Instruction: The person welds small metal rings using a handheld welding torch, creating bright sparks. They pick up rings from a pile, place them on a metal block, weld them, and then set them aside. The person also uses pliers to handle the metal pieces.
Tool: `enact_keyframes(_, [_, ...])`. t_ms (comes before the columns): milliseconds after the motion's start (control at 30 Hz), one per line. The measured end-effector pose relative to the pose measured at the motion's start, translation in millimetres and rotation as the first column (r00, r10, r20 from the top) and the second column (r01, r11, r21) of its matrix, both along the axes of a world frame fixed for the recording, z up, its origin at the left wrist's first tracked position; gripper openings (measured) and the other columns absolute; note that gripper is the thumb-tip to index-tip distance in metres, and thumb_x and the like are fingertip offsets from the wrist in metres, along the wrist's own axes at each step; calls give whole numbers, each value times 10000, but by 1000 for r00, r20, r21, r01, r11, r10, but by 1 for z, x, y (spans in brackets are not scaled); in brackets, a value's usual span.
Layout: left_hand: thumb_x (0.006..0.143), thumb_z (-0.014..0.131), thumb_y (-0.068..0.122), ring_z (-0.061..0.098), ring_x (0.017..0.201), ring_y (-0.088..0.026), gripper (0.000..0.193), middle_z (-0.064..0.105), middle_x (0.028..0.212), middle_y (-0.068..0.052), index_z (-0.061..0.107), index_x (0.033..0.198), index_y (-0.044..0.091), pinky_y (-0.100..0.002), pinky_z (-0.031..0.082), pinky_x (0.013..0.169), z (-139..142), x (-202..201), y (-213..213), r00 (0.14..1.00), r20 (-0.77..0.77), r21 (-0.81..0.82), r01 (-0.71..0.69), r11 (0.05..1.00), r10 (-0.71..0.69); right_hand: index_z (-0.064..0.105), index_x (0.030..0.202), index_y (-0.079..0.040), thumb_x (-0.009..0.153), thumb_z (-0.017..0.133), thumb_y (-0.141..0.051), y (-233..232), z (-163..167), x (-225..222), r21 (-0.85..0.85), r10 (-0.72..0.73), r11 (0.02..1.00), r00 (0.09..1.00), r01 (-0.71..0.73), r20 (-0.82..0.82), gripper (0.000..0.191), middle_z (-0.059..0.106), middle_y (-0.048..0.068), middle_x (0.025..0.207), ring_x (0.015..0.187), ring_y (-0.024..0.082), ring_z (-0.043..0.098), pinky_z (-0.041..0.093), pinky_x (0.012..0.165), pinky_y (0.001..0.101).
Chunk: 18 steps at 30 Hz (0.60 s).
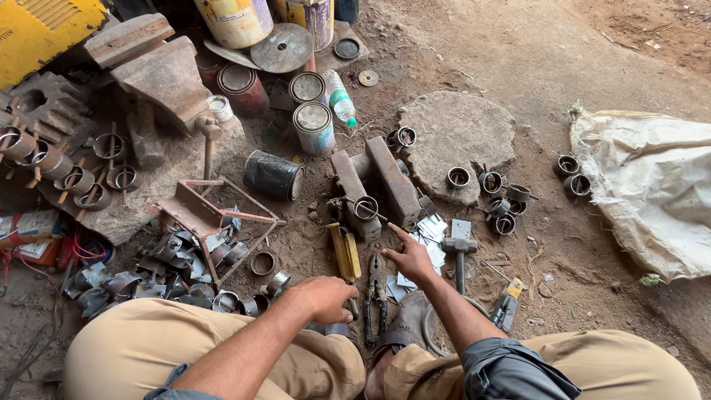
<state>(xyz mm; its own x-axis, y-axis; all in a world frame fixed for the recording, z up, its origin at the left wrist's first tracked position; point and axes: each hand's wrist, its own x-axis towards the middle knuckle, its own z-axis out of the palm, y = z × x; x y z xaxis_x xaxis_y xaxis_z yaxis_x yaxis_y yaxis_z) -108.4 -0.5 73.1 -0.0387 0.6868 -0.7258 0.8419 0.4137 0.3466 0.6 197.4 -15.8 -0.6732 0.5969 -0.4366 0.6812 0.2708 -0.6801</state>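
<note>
Dirt floor [563, 67] lies littered with metal rings. Your left hand [324, 296] curls empty near pliers [375, 296]; your right hand [409, 257] points, unclenched.

1. A metalworking workshop on bare ground is shown; the work is laid out on a dirt floor [533, 59].
2. Cut metal rings [503, 200] are scattered about and heaped.
3. A hammer [459, 248], pliers [375, 296] and rusty steel blocks [374, 181] are seen, with paint tins [315, 126] behind.
</note>
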Motion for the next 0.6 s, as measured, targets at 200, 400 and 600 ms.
enact_keyframes(200, [946, 671, 401, 616, 1258, -296, 514, 667, 1312, -108, 585, 1392, 161, -463, 491, 1067, -4, -1, 0, 1000, -5, 25, 18, 1000, -18, 382, 1567, -362, 854, 771, -304, -2, -11, -4, -52, -19, 999, 996, 14, -92, 815, 751, 167, 1188, 1086, 242, 729, 555, 967, 390])
enact_keyframes(400, [930, 691, 400, 600, 1267, -305, 524, 651, 1316, -108, 585, 1387, 166, -467, 485, 1064, -6, -1, 2, 999, 4, 70, 32, 997, -32, 415, 1564, -359, 863, 787, -308, -1, -13, -6, 12, 1, 1000, 994, 0, -111, 795, 743, 168, 1137, 1001, 236, 734, 580, 900, 411])
enact_keyframes(600, [944, 682, 412, 595, 1278, -297, 518, 647, 1312, -112, 588, 1389, 165, -461, 481, 1076, -2, -1, 5, 999, -8, 67, 42, 997, -41, 406, 1571, -364, 875, 773, -320, 0, -15, -7, 4, -16, 1000, 998, 16, -60, 789, 742, 144, 980, 780, 194, 708, 594, 768, 409])
